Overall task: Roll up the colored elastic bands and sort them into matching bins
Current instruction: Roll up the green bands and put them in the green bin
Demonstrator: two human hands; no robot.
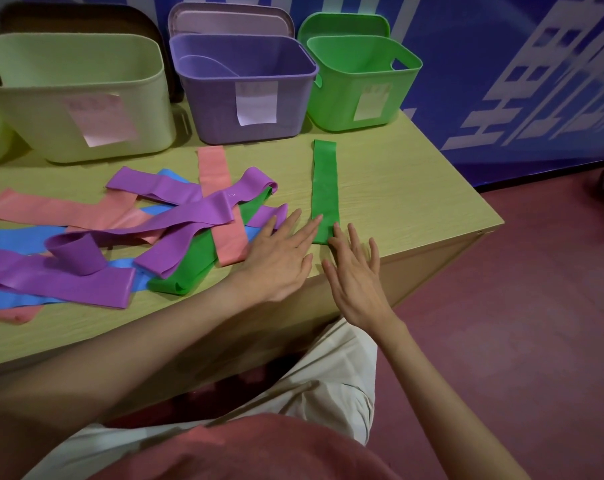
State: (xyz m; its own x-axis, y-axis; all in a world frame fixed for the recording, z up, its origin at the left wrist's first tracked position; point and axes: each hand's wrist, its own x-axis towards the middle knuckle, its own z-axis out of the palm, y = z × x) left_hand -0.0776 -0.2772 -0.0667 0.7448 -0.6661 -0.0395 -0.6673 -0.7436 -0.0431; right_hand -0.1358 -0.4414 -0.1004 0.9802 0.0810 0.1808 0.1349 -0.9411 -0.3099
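Observation:
A green elastic band [324, 188] lies flat and straight on the wooden table [404, 195], running away from me toward the green bin [362, 98]. My left hand [279, 254] has straight fingers, with its fingertips touching the band's near left edge. My right hand [356, 275] is also flat, its index fingertip at the band's near right corner. To the left sits a tangled pile of purple [189, 216], pink [68, 213], blue [19, 237] and green [196, 265] bands. A purple bin [245, 109] stands behind the pile.
A large pale yellow-green bin [68, 109] stands at the back left. Lids lean behind the purple and green bins. The table's right edge [487, 216] drops to a dark red floor. A blue printed wall runs behind.

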